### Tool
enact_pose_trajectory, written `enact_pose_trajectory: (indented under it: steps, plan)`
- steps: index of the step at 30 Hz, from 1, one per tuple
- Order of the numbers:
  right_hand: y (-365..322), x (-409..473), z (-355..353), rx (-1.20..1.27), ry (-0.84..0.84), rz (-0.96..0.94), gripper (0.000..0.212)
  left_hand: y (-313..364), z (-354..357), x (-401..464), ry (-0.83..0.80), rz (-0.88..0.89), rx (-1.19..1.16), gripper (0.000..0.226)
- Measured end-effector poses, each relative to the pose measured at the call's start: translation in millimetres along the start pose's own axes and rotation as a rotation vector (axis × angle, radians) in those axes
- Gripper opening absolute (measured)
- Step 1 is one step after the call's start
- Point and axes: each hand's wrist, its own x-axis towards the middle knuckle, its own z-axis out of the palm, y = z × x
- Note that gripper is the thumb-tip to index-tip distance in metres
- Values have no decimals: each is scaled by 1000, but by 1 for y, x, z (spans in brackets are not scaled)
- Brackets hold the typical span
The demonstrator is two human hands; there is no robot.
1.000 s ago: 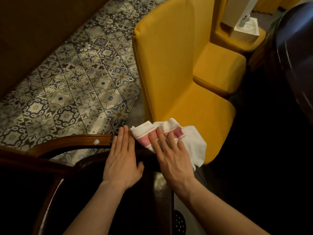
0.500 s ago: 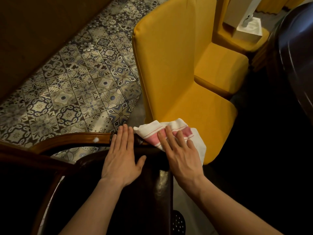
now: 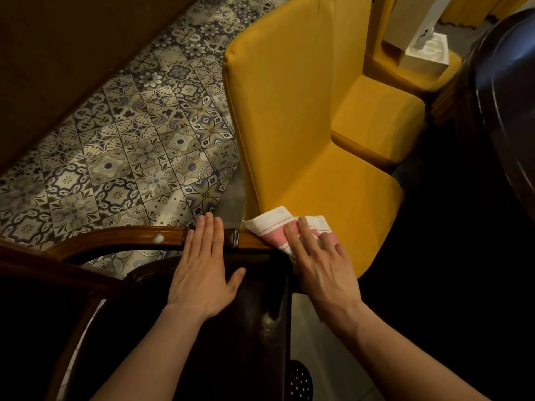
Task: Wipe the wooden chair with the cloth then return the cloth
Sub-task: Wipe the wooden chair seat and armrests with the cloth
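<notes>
The wooden chair [image 3: 121, 237] fills the lower left, its glossy brown top rail curving across the frame above a dark padded back. A small white speck sits on the rail. My left hand [image 3: 204, 267] lies flat and open on the rail and the padded back, holding nothing. A white cloth with pink stripes [image 3: 272, 225] is pressed onto the rail's right end under my right hand [image 3: 321, 264], whose fingers are spread over it. Part of the cloth is hidden beneath that hand.
A yellow upholstered chair [image 3: 292, 117] stands close behind the rail, with a second yellow seat [image 3: 382, 117] beyond it. A tissue box [image 3: 425, 53] rests at the top right. A dark round table edge [image 3: 503, 105] is at the right. Patterned floor tiles [image 3: 130, 146] spread to the left.
My right hand has slid the cloth to the right along the top rail, uncovering brown wood between the hands. My left hand has stayed flat in about the same place.
</notes>
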Motion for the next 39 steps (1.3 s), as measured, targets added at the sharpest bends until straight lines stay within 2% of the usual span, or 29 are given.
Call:
enact_pose_trajectory:
  steps: [8, 11, 15, 20, 22, 26, 29, 32, 37, 39]
  plan:
    - [25, -12, 0, 47, -66, 140, 100, 0, -3, 0, -42, -7, 34, 109]
    - [38, -20, 0, 90, -43, 224, 80, 1, -3, 1, -47, -6, 34, 110]
    - [52, -32, -2, 196, -23, 286, 69, 0, -7, 2, -99, -3, 40, 110]
    - [62, -34, -24, 248, 57, 272, 45, 3, -22, 9, -211, -43, 46, 103]
    - [64, -31, -39, 242, 76, 247, 38, 9, -32, 11, -201, -59, 9, 102]
    - [58, -22, -75, 298, 78, 177, 33, 38, -59, 16, -2, 107, -98, 107]
    - [45, -18, -97, 350, 88, 89, 38, 70, -81, 25, 47, 288, -165, 109]
    - [30, -13, -118, 423, 149, 5, 40, 97, -94, 29, 82, 398, -157, 99]
    - [12, -5, -134, 536, 225, -69, 30, 103, -116, 25, 223, 288, -172, 42]
    - [10, -5, -130, 559, 238, -81, 29, 96, -122, 23, 231, 283, -171, 44]
